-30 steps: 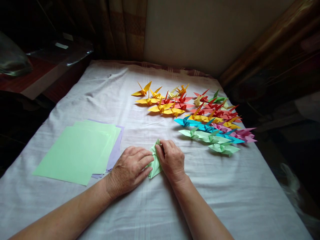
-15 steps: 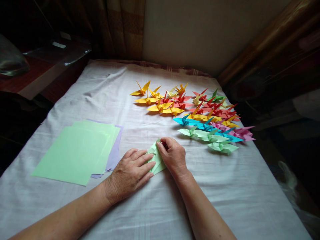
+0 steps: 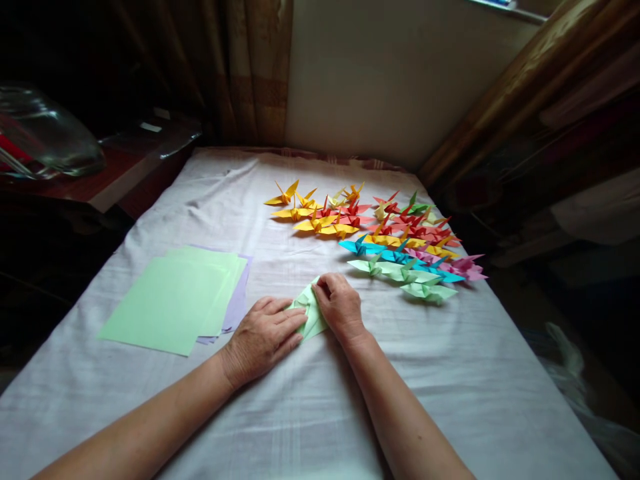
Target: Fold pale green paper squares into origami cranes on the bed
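Left hand (image 3: 263, 335) now pressing flat on the half-folded green paper (image 3: 309, 315) on the white-clothed bench (image 3: 450, 373), the right hand (image 3: 337, 305) has shifted to pinch its upper corner beside finished paper cranes (image 3: 380, 237).

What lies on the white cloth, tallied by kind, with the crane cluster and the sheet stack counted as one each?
Hands: 2 (left hand, right hand)
Half-folded green paper: 1
Stack of flat sheets: 1
Cluster of finished cranes: 1
Total: 5
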Demonstrator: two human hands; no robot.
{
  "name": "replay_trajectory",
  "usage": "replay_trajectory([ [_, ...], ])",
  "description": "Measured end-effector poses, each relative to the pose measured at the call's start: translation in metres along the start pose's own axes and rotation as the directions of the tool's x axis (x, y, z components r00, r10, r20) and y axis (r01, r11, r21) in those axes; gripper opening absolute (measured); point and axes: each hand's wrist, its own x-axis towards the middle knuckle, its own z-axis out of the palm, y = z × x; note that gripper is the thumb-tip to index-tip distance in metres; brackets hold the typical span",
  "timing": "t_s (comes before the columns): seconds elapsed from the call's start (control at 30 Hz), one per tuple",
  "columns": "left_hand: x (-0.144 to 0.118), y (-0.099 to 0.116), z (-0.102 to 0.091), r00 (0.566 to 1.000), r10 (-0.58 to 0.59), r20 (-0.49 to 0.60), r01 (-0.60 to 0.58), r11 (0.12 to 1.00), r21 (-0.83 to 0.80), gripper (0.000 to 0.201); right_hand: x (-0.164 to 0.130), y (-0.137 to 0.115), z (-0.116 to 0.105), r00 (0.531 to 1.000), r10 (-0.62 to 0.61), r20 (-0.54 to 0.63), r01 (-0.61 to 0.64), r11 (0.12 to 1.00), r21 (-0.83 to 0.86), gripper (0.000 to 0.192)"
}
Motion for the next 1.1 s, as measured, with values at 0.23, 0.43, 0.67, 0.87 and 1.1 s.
replay_trajectory([
  [0.23,0.001,-0.001,-0.001,0.999,-0.04,0.021,0.04,0.998,-0.037,0.029,-0.012,0.005,-0.01,0.984,-0.174,0.026,0.166,0.966,0.198,0.014],
  [0.43,0.001,-0.001,-0.001,0.995,-0.094,0.019,0.095,0.995,-0.042,0.031,-0.016,0.006,-0.004,0.99,-0.139,0.003,0.134,0.959,0.25,0.019],
  [0.67,0.001,-0.002,-0.001,0.993,-0.117,0.028,0.118,0.99,-0.073,0.033,-0.015,0.007,0.002,0.997,-0.067,-0.024,0.071,0.952,0.299,0.016],
  [0.87,-0.003,-0.007,0.002,0.989,-0.139,-0.045,0.134,0.986,-0.099,0.032,-0.02,0.008,-0.005,0.992,-0.128,-0.017,0.127,0.94,0.316,0.008],
  [1.1,-0.003,-0.004,0.005,0.978,-0.181,0.102,0.165,0.976,0.143,0.042,-0.03,0.006,-0.006,0.991,-0.131,0.017,0.129,0.987,0.091,0.012],
])
